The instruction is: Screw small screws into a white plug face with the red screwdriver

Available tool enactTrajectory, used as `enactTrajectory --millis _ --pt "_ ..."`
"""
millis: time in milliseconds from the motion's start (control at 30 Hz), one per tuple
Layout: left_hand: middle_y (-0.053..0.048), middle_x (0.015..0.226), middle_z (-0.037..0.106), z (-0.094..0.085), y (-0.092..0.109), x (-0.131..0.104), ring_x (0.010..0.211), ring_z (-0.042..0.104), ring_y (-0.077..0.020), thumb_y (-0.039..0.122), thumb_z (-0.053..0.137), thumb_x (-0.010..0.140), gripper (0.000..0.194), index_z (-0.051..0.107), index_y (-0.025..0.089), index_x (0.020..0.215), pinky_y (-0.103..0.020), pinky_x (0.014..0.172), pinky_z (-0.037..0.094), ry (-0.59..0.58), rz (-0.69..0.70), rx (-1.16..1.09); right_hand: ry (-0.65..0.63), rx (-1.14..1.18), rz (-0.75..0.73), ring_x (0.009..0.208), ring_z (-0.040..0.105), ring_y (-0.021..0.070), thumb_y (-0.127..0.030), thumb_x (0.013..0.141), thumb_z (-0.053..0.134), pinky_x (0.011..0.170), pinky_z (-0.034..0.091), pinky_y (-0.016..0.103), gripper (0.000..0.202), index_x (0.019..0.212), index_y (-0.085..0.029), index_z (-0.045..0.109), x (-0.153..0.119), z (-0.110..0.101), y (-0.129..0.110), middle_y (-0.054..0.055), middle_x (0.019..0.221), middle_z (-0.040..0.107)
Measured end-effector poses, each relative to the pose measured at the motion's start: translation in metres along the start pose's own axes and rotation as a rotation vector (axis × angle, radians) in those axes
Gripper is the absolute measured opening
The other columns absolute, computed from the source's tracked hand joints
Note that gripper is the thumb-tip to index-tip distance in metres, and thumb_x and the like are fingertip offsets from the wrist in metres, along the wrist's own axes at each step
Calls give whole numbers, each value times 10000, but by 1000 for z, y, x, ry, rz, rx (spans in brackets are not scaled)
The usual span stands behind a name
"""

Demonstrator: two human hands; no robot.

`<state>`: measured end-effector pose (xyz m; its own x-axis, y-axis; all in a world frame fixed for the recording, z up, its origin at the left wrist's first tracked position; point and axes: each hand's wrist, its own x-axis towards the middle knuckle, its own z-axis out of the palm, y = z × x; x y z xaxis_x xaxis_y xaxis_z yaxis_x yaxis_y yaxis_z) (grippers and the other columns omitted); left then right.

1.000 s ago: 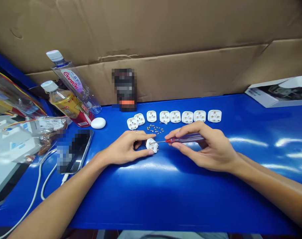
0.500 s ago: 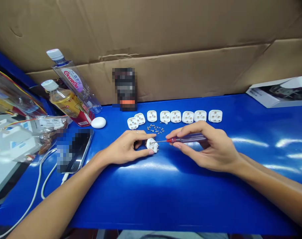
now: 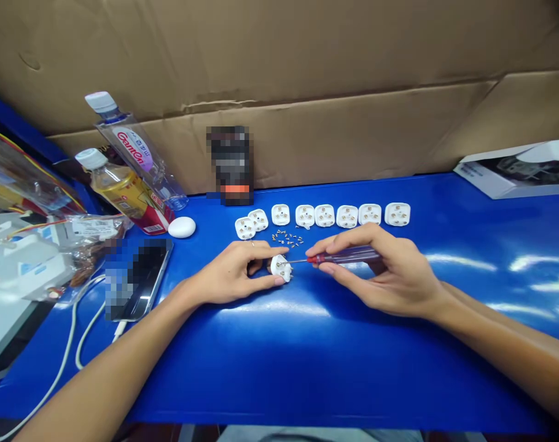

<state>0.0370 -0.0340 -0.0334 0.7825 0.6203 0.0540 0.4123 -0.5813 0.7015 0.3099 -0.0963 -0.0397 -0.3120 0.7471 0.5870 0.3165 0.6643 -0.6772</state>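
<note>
Before plug row (image 3: 324, 215) – left hand (image 3: 236, 273) grips plug (image 3: 281, 268), right hand (image 3: 390, 270) grips screwdriver (image 3: 339, 257)

Both forearms are bare, with no sleeves in view. The left hand (image 3: 228, 274) wears a thin ring on one finger. The right hand (image 3: 390, 273) is bare, with short, plain nails.

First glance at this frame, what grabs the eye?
The two hands at mid-table: the left hand pinches a white plug piece while the right hand holds a red-handled screwdriver with its tip at it. Behind them a row of white plug pieces lines the blue table, with small loose screws in front of it.
</note>
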Motion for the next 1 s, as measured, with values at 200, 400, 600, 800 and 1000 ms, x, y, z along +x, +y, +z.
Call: enactTrajectory --millis 200,400,600,800,1000 --pt "-17 853 691 0 1 1 669 528 -129 405 746 968 520 698 165 1427 -249 653 417 3 -1 1 -3 8 10 961 831 236 -151 938 755 865 730 371 235 1123 -276 683 2 1 -1 27 1041 822" --pt "-13 855 681 0 2 1 675 523 -127 398 753 965 520 697 162 1425 -247 659 419 3 -1 0 -7 18 5 962 831 232 -126 920 769 859 727 352 266 1121 -281 690 3 0 -1 21 1043 820" --pt "-1 810 654 0 2 0 671 519 -128 398 747 968 508 700 175 1422 -238 650 414 1 -10 1 -13 22 2 967 830 237 -120 918 770 864 729 369 280 1129 -286 690 2 0 0 22 1051 819" --pt "-6 826 664 0 2 0 678 521 -129 405 755 964 508 705 171 1411 -246 658 417 7 -6 6 -8 16 12 960 832 228 -139 924 768 862 727 349 253 1120 -278 689 1 0 -1 20 1043 820" --pt "3 797 644 1 1 -1 668 516 -129 392 756 962 502 705 176 1413 -243 653 417 20 1 -5 -5 10 11 944 831 225 -134 926 762 857 728 352 257 1125 -279 688 1 1 -1 19 1036 819"
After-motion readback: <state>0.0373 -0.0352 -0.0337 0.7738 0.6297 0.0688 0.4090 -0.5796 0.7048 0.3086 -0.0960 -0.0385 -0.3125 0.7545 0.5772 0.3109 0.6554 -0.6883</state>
